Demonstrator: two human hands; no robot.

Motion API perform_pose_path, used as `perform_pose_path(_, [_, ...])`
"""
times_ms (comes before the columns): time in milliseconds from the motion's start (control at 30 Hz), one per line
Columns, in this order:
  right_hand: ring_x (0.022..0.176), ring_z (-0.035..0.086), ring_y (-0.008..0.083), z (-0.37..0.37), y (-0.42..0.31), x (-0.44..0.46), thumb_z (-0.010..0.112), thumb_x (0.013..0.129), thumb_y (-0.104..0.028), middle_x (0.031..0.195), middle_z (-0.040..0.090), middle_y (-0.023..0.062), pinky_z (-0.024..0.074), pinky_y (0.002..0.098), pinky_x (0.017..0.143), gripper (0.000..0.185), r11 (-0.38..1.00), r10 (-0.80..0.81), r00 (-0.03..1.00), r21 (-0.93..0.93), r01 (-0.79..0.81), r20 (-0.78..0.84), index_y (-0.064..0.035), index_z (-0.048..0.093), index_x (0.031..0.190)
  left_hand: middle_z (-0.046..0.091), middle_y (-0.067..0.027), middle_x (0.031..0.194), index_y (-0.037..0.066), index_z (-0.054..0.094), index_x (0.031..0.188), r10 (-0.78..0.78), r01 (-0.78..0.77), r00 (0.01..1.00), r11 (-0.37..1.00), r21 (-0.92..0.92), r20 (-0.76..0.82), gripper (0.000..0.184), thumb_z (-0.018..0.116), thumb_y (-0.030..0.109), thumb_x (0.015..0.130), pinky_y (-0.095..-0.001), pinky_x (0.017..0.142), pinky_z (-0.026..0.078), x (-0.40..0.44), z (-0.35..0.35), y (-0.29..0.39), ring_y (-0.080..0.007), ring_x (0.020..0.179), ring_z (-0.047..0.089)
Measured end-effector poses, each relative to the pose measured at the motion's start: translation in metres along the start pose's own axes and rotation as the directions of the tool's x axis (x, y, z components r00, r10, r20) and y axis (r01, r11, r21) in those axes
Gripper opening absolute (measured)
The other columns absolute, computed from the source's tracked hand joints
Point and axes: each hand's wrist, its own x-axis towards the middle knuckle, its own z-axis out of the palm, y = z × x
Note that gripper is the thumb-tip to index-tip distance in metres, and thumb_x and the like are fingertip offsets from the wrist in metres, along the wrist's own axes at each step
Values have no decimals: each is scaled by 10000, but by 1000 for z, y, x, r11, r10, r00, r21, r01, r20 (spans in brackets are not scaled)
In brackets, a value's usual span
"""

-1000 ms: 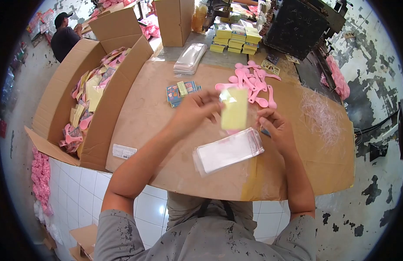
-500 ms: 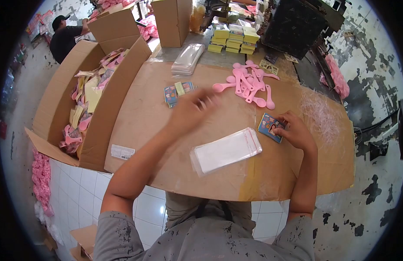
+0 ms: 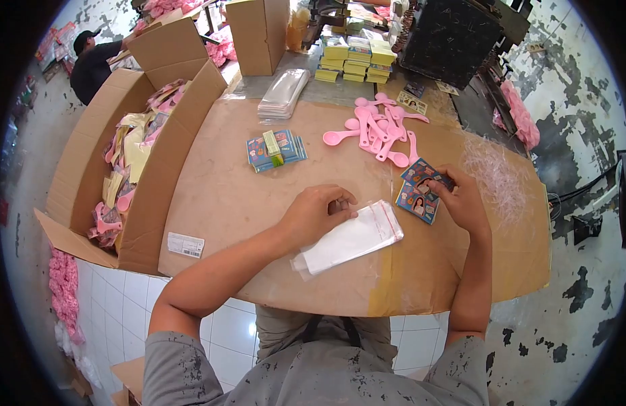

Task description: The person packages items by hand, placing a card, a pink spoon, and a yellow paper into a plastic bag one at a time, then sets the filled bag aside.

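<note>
My right hand [image 3: 461, 199] pinches a blue printed card [image 3: 423, 174] between thumb and fingers. That card is tilted above another blue card [image 3: 418, 203], which lies on the cardboard sheet. Curled fingers close my left hand [image 3: 319, 213] at the upper left edge of a stack of clear plastic bags [image 3: 350, 243]; whatever they may hold is hidden. Beyond the hands lies a pile of pink plastic spoons [image 3: 377, 128]. A bundle of blue cards [image 3: 292, 150] with a pale green band sits to the left of the spoons.
An open carton [image 3: 147, 203] filled with packed spoons and cards stands at the left. More clear bags [image 3: 284, 95] and stacked yellow-edged cards [image 3: 357, 57] are at the back. Shredded plastic [image 3: 495, 176] lies at the right. Another person [image 3: 93, 68] is at far left.
My left hand has come down from near the banded cards to the edge of the plastic bags. My right hand has raised one card off the other, fanning them apart.
</note>
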Motion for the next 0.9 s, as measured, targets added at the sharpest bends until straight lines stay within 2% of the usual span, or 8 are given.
perform_pose_path(67, [927, 655, 117, 9, -19, -9, 738, 933, -84, 1000, 731, 68, 522, 304, 813, 210, 971, -47, 997, 235, 32, 59, -7, 697, 1124, 676, -67, 835, 37, 731, 1006, 2, -2, 1000, 1000, 3, 25, 160, 798, 118, 886, -309, 640, 497, 0, -2, -1, -139, 673, 580])
perform_pose_path(167, [893, 672, 155, 37, -27, -17, 731, 938, -122, 983, 722, 89, 525, 308, 798, 228, 906, -242, 941, 403, 131, 238, -19, 698, 1139, 688, -48, 854, 25, 714, 977, 23, -23, 1000, 1000, -12, 17, 118, 772, 98, 905, -305, 644, 497, -1, -1, -1, -126, 674, 574])
perform_pose_path(267, [868, 674, 155, 60, -27, -18, 726, 928, -116, 957, 716, 83, 524, 316, 755, 226, 956, -269, 891, 211, 202, 366, -30, 701, 1136, 701, -37, 882, 19, 682, 980, -17, 15, 1000, 997, -72, -24, 82, 724, 76, 939, -293, 674, 522, 0, -3, 1, -123, 725, 618])
perform_pose_path(300, [832, 661, 159, 61, -32, -16, 728, 912, -110, 937, 707, 82, 520, 315, 726, 240, 947, -321, 866, 100, 307, 384, -22, 696, 1133, 706, -36, 892, 19, 669, 988, -45, 41, 998, 994, -98, -39, 71, 705, 69, 954, -289, 688, 535, 1, -4, 1, -123, 752, 642])
perform_pose_path(400, [814, 648, 145, 61, -37, -18, 735, 897, -95, 909, 694, 81, 511, 322, 710, 234, 948, -317, 875, 118, 294, 366, -23, 696, 1116, 727, -74, 934, 19, 632, 1062, -83, 7, 991, 806, -592, -102, 86, 659, 58, 990, -297, 746, 581, 9, 3, -18, -160, 838, 716])
perform_pose_path(600, [926, 657, 101, 48, -24, -15, 739, 910, -58, 964, 674, 36, 539, 285, 797, 262, 934, -145, 965, 351, 60, 220, -13, 671, 1159, 754, -131, 988, 28, 561, 1227, -116, 55, 993, 642, -764, -26, 247, 665, 58, 1005, -322, 765, 609, 12, -31, 2, -199, 852, 749])
perform_pose_path(700, [981, 657, 108, 58, -22, -9, 724, 946, -28, 1045, 671, 37, 547, 277, 862, 311, 850, -129, 991, 513, 122, -22, -6, 629, 1242, 758, -123, 985, 33, 532, 1300, -74, 42, 997, 694, -719, -13, 349, 695, 59, 993, -300, 754, 605, 10, -26, 1, -182, 856, 745])
perform_pose_path(900, [1013, 652, 110, 65, -29, -10, 692, 973, 2, 1099, 660, 43, 546, 288, 909, 325, 773, -112, 979, 603, 194, -170, -8, 619, 1289, 763, -113, 996, 27, 522, 1336, -110, 109, 993, 794, -599, 35, 406, 711, 33, 976, -274, 761, 602, 5, -16, 8, -140, 892, 738])
